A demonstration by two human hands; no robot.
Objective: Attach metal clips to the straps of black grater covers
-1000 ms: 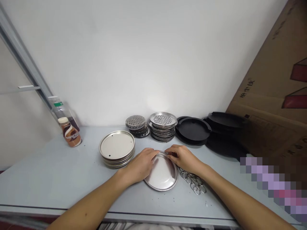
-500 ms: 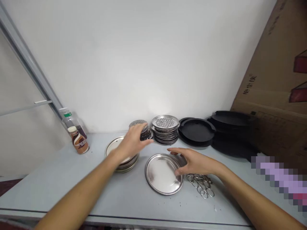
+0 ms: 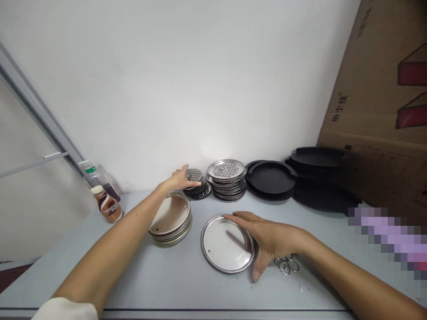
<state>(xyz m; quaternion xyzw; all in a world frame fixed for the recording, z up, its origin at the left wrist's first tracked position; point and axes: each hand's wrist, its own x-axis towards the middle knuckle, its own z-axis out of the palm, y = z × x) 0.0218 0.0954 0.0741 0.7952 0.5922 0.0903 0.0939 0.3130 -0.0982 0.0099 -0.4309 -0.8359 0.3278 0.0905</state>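
Observation:
My left hand reaches to a short stack of small perforated metal discs. Its thumb and fingers are spread at the stack's near left side; whether they touch it I cannot tell. My right hand curves around the right side of a round shiny metal plate lying flat. Its fingertips are at the plate's far rim, while the thumb points down beside the right edge, apart from the fingers. Under the left forearm stands a stack of round metal plates, partly covered. Metal rings lie beside the right wrist, partly hidden.
A taller stack of perforated metal plates stands by the wall. Black round trays and more black trays are to its right, before a cardboard box. A brown-labelled bottle and a clear bottle stand left.
My left hand has moved forward to the small disc stack. My right hand has turned, with its fingers now at the plate's far rim and its thumb lower. The view has shifted slightly.

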